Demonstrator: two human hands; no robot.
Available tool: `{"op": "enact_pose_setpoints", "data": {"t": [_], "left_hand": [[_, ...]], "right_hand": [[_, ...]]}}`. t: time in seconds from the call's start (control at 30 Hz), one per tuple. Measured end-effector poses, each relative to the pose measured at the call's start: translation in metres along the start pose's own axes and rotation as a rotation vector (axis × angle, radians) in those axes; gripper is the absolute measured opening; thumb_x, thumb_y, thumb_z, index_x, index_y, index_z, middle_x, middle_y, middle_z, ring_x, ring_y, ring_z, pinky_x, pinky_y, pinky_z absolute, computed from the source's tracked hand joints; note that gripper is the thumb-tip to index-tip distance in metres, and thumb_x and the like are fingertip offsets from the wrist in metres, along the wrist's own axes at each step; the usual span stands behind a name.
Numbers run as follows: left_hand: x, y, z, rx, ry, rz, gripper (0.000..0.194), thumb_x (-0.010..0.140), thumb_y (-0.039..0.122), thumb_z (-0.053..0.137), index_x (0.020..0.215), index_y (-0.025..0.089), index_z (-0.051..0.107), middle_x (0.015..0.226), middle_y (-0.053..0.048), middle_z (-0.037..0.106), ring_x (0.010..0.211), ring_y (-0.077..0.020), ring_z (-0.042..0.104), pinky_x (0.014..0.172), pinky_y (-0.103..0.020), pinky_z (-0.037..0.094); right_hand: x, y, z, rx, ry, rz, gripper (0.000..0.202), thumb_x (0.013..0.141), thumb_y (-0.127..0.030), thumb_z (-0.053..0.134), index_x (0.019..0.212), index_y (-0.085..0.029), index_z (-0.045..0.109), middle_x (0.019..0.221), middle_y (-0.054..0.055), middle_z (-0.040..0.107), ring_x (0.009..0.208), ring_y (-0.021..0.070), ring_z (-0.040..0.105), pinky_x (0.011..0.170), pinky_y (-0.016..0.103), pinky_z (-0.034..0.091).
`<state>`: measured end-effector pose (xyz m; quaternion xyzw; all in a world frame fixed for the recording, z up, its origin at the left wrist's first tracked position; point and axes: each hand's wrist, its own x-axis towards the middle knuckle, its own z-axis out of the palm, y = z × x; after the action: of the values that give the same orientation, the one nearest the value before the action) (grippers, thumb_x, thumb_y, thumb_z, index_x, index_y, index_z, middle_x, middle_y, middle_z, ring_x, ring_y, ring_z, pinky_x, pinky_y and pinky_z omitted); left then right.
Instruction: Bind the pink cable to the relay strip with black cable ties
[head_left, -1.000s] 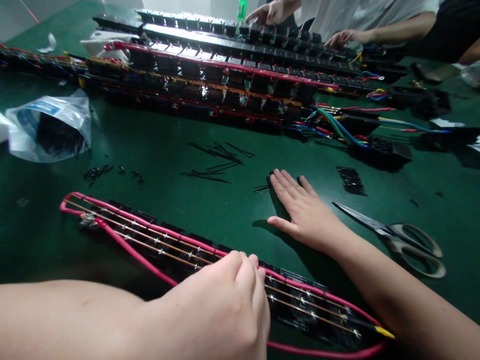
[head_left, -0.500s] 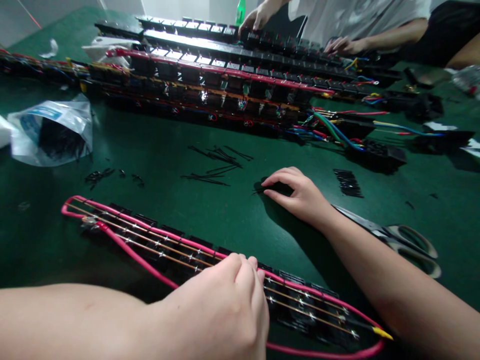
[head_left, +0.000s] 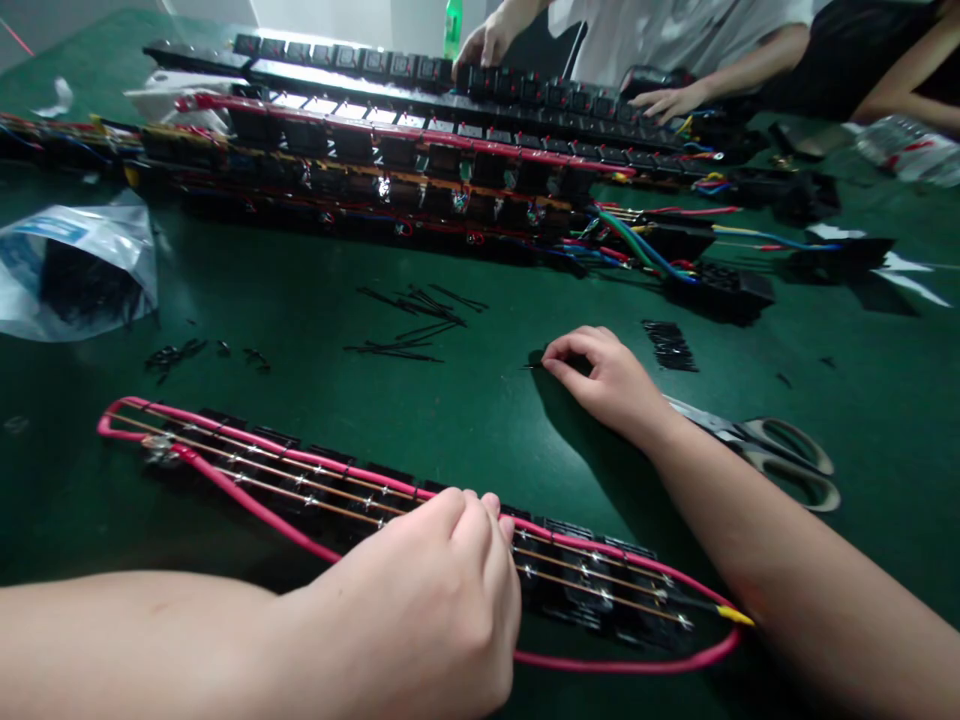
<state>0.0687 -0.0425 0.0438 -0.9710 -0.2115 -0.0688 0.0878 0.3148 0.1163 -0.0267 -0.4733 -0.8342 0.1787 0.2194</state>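
My left hand [head_left: 450, 590] is closed over the middle of a long black strip of modules [head_left: 592, 590] with thin brass rods. Its fingertips curl over the pink cable [head_left: 270, 447] running along the far edge of the strip; my knuckles hide what lies beneath. Small black ties circle the cable at intervals. My right hand [head_left: 607, 375], its thumb and forefinger pinched together, rests on the table beyond the strip. A thin black cable tie [head_left: 530, 366] pokes out from the fingertips. Loose black cable ties [head_left: 420, 310] lie to its left, and a neat row of them [head_left: 669, 345] to its right.
Scissors [head_left: 780, 450] lie by my right forearm. A plastic bag [head_left: 112, 235] with black contents and small black pieces [head_left: 174, 354] are at left. Long wired module strips [head_left: 420, 150] span the back, where another person's hands [head_left: 487, 40] touch one. A green bottle [head_left: 452, 28] stands behind.
My right hand has shifted a little right across the table, its fingertips drawing closer together on the tie. My left hand keeps its hold. The whole view has drifted slightly.
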Motion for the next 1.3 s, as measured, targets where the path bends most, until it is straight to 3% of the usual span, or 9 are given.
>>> {"op": "enact_pose_setpoints", "data": {"t": [0.27,0.47,0.63,0.73,0.87,1.3], "left_hand": [[-0.001,0.000,0.002,0.015,-0.020,0.018,0.037,0.091,0.008,0.045,0.119,0.002,0.068,0.113,-0.021,0.073,0.094,-0.0297,0.073,0.075,-0.039,0.056],[-0.002,0.001,0.001,0.024,-0.032,0.015,0.035,0.092,0.009,0.046,0.117,0.002,0.069,0.113,-0.021,0.073,0.093,-0.0295,0.073,0.072,-0.037,0.056],[-0.004,0.002,0.003,0.020,-0.017,0.023,0.036,0.092,0.010,0.046,0.119,0.001,0.067,0.112,-0.023,0.073,0.093,-0.0301,0.073,0.074,-0.039,0.057],[-0.004,0.001,0.003,0.014,-0.026,0.022,0.034,0.091,0.011,0.049,0.117,0.000,0.068,0.113,-0.022,0.073,0.094,-0.0311,0.073,0.075,-0.040,0.057],[-0.003,0.002,0.002,0.016,-0.041,0.026,0.036,0.091,0.011,0.049,0.121,0.000,0.066,0.114,-0.023,0.073,0.094,-0.0311,0.073,0.075,-0.040,0.057],[0.000,0.000,0.000,0.019,-0.053,0.011,0.036,0.092,0.007,0.046,0.121,0.002,0.066,0.114,-0.020,0.073,0.094,-0.0291,0.073,0.073,-0.038,0.057]], "right_hand": [[-0.033,0.032,-0.026,-0.103,0.061,0.140,0.015,0.089,-0.035,0.057,0.084,-0.024,0.065,0.087,0.008,0.067,0.088,0.0274,0.060,0.083,0.044,0.047],[-0.074,0.047,-0.051,-0.163,0.046,0.181,0.020,0.090,-0.043,0.057,0.087,-0.026,0.067,0.091,0.008,0.070,0.093,0.0296,0.062,0.085,0.046,0.049],[-0.105,0.079,-0.071,-0.265,0.095,0.216,0.031,0.093,-0.049,0.057,0.089,-0.020,0.068,0.092,0.009,0.068,0.094,0.0266,0.062,0.083,0.044,0.051],[-0.107,0.098,-0.077,-0.336,0.100,0.221,0.029,0.096,-0.045,0.060,0.101,-0.017,0.067,0.105,0.006,0.067,0.099,0.0207,0.063,0.089,0.042,0.052],[-0.096,0.112,-0.078,-0.397,0.082,0.210,0.027,0.097,-0.039,0.061,0.114,-0.017,0.065,0.118,0.008,0.066,0.103,0.0205,0.064,0.091,0.043,0.055],[-0.082,0.115,-0.081,-0.429,0.077,0.178,0.027,0.099,-0.038,0.058,0.118,-0.020,0.065,0.123,0.009,0.064,0.104,0.0199,0.064,0.091,0.042,0.056]]}}
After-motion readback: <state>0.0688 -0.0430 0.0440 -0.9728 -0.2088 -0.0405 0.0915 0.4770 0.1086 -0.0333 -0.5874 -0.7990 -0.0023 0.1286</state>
